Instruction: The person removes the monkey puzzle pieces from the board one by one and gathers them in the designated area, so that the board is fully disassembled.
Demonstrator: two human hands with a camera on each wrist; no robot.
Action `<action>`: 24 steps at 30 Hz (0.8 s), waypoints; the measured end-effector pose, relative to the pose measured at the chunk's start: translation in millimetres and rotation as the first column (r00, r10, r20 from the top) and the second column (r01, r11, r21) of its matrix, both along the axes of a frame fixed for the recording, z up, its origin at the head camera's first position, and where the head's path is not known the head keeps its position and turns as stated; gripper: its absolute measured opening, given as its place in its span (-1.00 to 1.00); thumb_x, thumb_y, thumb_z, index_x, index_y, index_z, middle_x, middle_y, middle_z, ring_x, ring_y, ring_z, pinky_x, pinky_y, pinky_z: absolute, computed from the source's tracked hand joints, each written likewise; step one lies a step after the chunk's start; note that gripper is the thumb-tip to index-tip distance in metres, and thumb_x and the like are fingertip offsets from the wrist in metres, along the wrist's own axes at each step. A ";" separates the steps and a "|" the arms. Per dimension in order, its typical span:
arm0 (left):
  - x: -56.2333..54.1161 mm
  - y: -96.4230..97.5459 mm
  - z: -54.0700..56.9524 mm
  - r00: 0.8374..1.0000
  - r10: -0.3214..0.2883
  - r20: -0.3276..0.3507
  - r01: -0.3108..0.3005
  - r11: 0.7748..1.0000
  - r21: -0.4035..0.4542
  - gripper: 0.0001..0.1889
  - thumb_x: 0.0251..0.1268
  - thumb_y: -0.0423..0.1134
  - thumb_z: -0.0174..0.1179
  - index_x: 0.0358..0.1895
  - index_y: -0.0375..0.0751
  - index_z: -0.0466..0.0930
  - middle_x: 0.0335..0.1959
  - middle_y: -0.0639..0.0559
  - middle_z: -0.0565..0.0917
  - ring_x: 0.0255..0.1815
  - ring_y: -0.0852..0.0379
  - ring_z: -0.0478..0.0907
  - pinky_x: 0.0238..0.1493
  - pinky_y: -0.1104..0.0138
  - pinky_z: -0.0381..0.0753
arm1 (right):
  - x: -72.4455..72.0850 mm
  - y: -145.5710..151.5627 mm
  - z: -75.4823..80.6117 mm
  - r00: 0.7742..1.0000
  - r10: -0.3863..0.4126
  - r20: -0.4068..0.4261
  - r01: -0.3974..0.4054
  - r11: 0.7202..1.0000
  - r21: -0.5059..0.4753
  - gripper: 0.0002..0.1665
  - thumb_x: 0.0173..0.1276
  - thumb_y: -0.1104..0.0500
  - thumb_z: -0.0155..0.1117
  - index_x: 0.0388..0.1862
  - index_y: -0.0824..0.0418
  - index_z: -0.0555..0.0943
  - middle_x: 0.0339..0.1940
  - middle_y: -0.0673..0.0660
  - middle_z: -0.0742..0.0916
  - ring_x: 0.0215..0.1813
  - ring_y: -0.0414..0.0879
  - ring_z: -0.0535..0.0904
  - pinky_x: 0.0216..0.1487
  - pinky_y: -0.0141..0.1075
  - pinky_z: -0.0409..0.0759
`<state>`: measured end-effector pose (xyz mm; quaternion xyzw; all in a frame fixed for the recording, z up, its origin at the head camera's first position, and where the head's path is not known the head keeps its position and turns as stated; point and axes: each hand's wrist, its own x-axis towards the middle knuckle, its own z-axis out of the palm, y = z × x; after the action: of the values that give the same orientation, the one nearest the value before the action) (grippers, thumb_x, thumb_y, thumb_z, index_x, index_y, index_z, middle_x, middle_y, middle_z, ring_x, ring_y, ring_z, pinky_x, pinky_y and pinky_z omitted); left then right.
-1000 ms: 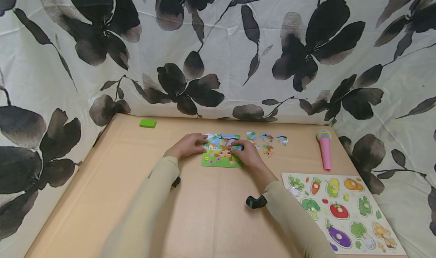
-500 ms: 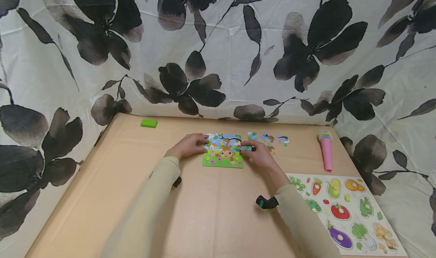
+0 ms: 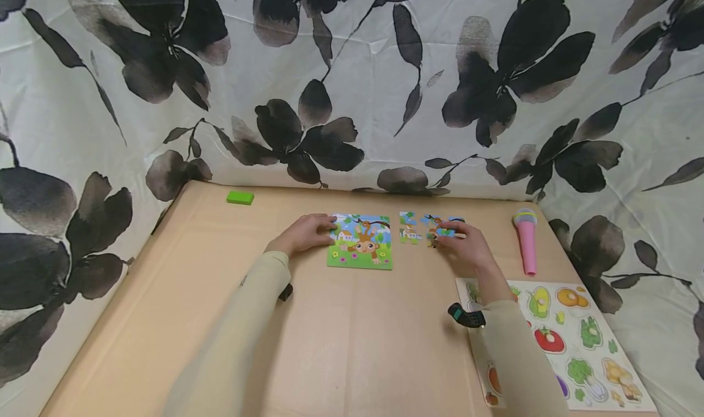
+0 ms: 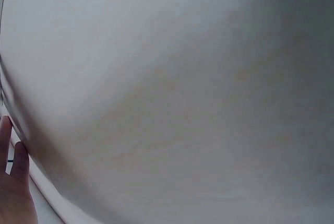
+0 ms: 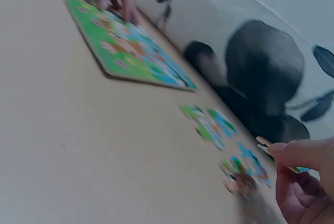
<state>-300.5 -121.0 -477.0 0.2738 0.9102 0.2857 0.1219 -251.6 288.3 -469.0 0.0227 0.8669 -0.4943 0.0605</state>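
Observation:
On the table lies a square jigsaw puzzle (image 3: pixel 360 243) with a monkey hanging over green grass. My left hand (image 3: pixel 305 235) rests at its left edge, index finger and thumb touching the border. My right hand (image 3: pixel 467 246) is to the right, over a group of loose jigsaw pieces (image 3: pixel 409 235). Between thumb and fingers it pinches a puzzle piece (image 5: pixel 300 169), mostly covered by the thumb in the right wrist view. Below that hand lies a brown loose piece with part of a monkey face (image 5: pixel 237 177). In the left wrist view, pale sleeve cloth fills most of the picture.
A pink toy microphone (image 3: pixel 526 246) lies at the right. In front of it, a white board with vegetable pictures (image 3: pixel 591 356) lies partly under my right forearm. A green block (image 3: pixel 240 197) sits at the back left. Floral cloth (image 3: pixel 385 87) hangs behind the table (image 3: pixel 352 343).
My right hand has left the puzzle's right side and moved right, over the loose pieces, carrying the puzzle piece. The left hand has stayed at the puzzle's edge.

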 end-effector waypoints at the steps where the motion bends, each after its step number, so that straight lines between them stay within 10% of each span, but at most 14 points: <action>1: 0.0 -0.1 0.3 1.000 0.001 0.001 -0.001 1.000 -0.001 -0.50 0.27 -0.14 0.33 0.24 -0.27 0.56 0.41 -0.07 0.40 0.49 -0.10 0.19 0.50 0.08 0.12 | -0.4 7.2 1.3 1.000 -0.005 -0.003 0.006 1.000 0.031 -0.46 0.34 0.14 0.35 0.25 0.30 0.53 0.29 0.34 0.51 0.22 0.22 0.46 0.08 -0.14 0.50; 24: -3.5 -0.8 -4.9 1.000 -0.005 0.003 0.005 1.000 0.002 -0.50 0.26 -0.13 0.33 0.24 -0.26 0.57 0.41 -0.05 0.40 0.49 -0.09 0.19 0.50 0.09 0.12 | 6.1 50.7 -12.4 1.000 0.001 0.015 -0.003 0.984 0.178 -0.53 0.36 0.14 0.33 0.17 0.35 0.58 0.13 0.36 0.62 0.05 0.08 0.53 -0.05 -0.32 0.47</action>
<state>-304.0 -121.8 -481.9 0.2759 0.9091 0.2866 0.1238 -245.4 338.9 -481.3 0.0306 0.9070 -0.4148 0.0650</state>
